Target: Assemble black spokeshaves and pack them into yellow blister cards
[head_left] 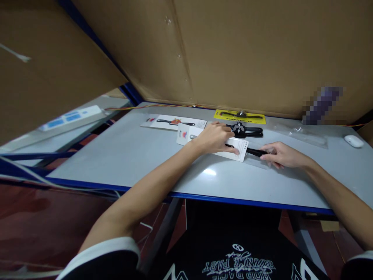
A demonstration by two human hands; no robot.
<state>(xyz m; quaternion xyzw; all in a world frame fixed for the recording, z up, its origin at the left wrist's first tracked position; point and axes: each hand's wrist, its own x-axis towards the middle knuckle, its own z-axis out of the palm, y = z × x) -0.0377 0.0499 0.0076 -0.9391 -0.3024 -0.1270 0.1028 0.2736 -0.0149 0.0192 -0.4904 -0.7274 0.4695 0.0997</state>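
So, looks about midway on this one. A black tool (255,152) can be seen lying against a white card (239,154), near the middle of the table (116,155), with see-through plastic (259,164) around its right end. Whether it's being bagged or unbagged can't be told. One white card with a tool on it (177,122) is laid out to the left and looks finished; a couple of black tools (249,133) just behind look uncarded, so those may be left to do.

Direction-wise, the long axis is set roughly left to right, slightly slanted: the visible handle is pointed rightward and a bit toward the near edge, the far end up and left.

Hands are apart. The handle's end is pinched by the right hand (278,154); the card is covered by the left hand (214,138), but whether it's gripped or just pressed can't be told.
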